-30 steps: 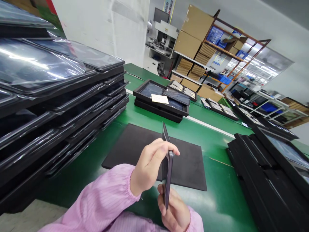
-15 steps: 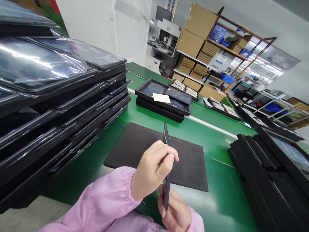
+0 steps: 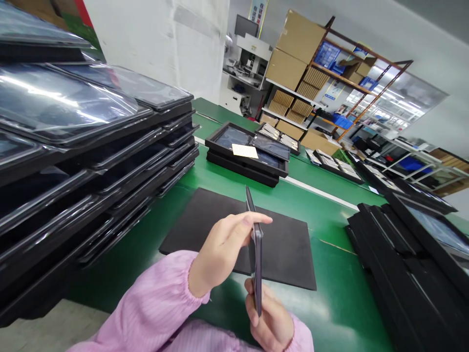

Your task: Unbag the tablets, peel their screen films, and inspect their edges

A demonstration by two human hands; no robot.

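A thin dark tablet-like screen panel [image 3: 257,274] stands upright, seen almost edge-on above the black mat. My right hand [image 3: 269,315] grips its lower end, with the thumb on one side and the fingers on the other. My left hand [image 3: 220,247] is at the upper half, its index finger stretched across the panel's near edge and the thumb beside it. Its other fingers are partly hidden against the panel's left face. Below lies the flat black mat [image 3: 289,249] on the green table [image 3: 330,293].
A tall stack of black trays with film-covered screens [image 3: 110,146] rises on the left. More black trays [image 3: 403,264] are piled on the right. At the back, a black tray [image 3: 242,168] carries screens and a paper slip [image 3: 245,151]. Cardboard boxes [image 3: 293,49] and shelving stand beyond.
My left hand has straightened its curled fingers and shifted slightly left and up along the panel. The panel has turned a little, showing more of its near edge. My right hand keeps its grip.
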